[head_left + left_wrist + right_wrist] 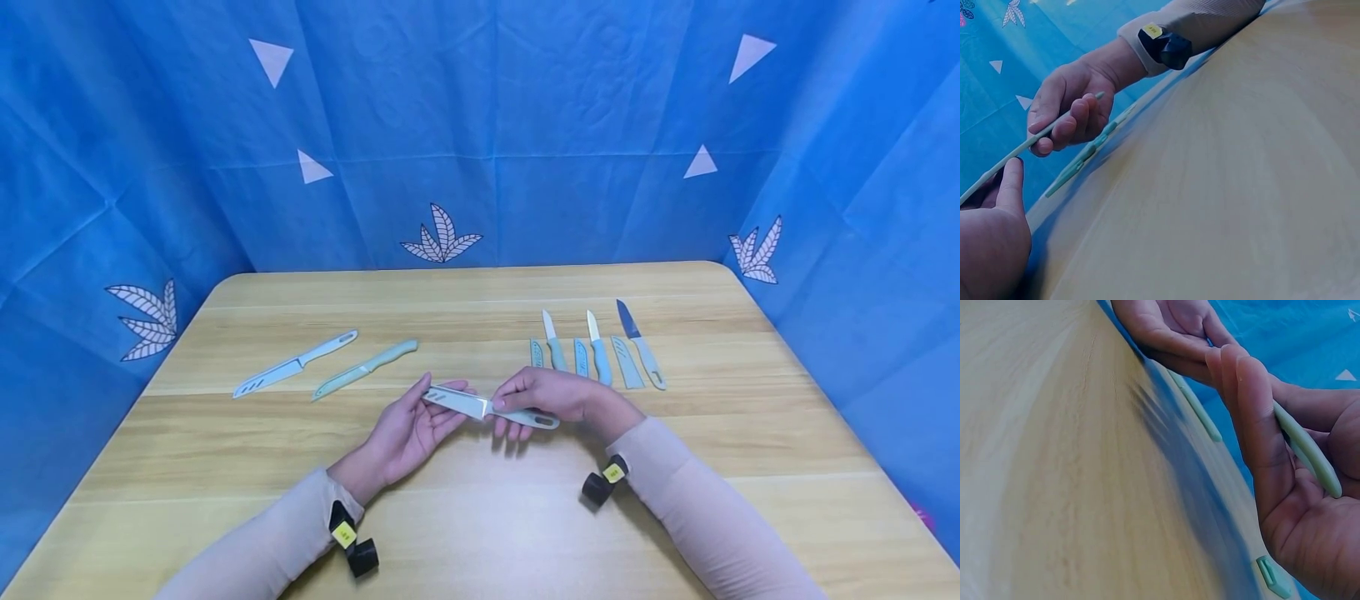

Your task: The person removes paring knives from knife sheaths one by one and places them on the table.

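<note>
A pale green knife sheath (pixel 459 402) with slots covers the blade of a knife, held level above the table between both hands. A shiny strip shows where sheath meets handle. My left hand (pixel 412 433), palm up, holds the sheath end, thumb at its tip and fingers beneath. The knife handle (pixel 534 418) is gripped by my right hand (pixel 551 393), thumb and index finger near the blade end, other fingers under it. In the right wrist view the handle (pixel 1310 452) lies between thumb and fingers. Seen edge-on in the left wrist view, the knife (pixel 1019 149) slants upward.
On the table's left lie a light blue sheathed knife (pixel 296 365) and a green sheathed knife (pixel 365 369). Behind my right hand are three bare knives, including a dark-bladed knife (pixel 641 343), with separate sheaths such as a green sheath (pixel 627 363) beside them. Blue curtains (pixel 495 125) surround the table.
</note>
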Available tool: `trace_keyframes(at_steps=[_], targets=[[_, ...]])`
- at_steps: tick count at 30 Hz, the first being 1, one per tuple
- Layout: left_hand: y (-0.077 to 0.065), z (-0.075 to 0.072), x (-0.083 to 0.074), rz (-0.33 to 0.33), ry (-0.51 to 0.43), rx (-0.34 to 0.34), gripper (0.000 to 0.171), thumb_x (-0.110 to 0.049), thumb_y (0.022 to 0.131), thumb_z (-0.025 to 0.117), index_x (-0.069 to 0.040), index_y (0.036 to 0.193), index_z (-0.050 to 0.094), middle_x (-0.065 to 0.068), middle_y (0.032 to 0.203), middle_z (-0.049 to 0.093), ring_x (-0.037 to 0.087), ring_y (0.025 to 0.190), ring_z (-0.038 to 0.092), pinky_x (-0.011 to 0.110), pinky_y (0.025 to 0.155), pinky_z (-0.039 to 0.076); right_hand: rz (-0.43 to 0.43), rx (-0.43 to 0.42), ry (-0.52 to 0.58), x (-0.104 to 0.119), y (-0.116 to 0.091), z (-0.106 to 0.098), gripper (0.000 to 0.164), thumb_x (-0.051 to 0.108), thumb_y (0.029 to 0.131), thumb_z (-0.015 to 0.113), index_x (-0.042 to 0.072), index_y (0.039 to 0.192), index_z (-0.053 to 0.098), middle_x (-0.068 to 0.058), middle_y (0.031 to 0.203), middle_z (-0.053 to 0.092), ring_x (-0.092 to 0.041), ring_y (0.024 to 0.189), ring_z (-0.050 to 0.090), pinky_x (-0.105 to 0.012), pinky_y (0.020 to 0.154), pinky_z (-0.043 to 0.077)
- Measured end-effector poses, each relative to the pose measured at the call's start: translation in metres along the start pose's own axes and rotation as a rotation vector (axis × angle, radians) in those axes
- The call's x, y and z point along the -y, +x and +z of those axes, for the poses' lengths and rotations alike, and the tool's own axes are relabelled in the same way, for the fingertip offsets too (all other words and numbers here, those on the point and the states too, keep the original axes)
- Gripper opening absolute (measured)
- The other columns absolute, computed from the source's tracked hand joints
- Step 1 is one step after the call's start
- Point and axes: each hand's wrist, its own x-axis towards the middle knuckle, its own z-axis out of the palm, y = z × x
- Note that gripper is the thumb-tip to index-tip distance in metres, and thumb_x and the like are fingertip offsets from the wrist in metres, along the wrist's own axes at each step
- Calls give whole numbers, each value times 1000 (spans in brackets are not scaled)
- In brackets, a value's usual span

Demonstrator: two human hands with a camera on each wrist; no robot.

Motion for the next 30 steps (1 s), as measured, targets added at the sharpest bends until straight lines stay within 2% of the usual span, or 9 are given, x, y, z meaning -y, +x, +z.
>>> trace_keyframes(at_steps=[8, 16, 30], targets=[[-1, -1, 1, 11, -6, -14, 59, -38, 107, 33, 7, 145, 27, 19, 130, 58, 29, 127, 52, 36, 110, 40, -8, -1, -71, 1, -2, -1, 26, 16, 100, 57, -5, 111, 68, -21, 94, 71, -22, 74, 70, -31, 66, 62], [-3, -2, 2, 17, -9, -16, 59, -38, 108, 32, 7, 145, 27, 20, 129, 59, 29, 126, 53, 36, 110, 40, 4, 3, -48, 2, -5, 0, 26, 14, 99, 57, -6, 114, 66, -23, 95, 70, -21, 73, 69, -29, 65, 61], [0, -2, 2, 37, -26, -7, 52, -39, 106, 37, 5, 134, 44, 21, 128, 60, 29, 125, 54, 36, 111, 40, 1, -4, -42, 5, -9, -3, 26, 11, 100, 55, -8, 115, 65, -24, 93, 70, -21, 71, 69, -31, 64, 62]])
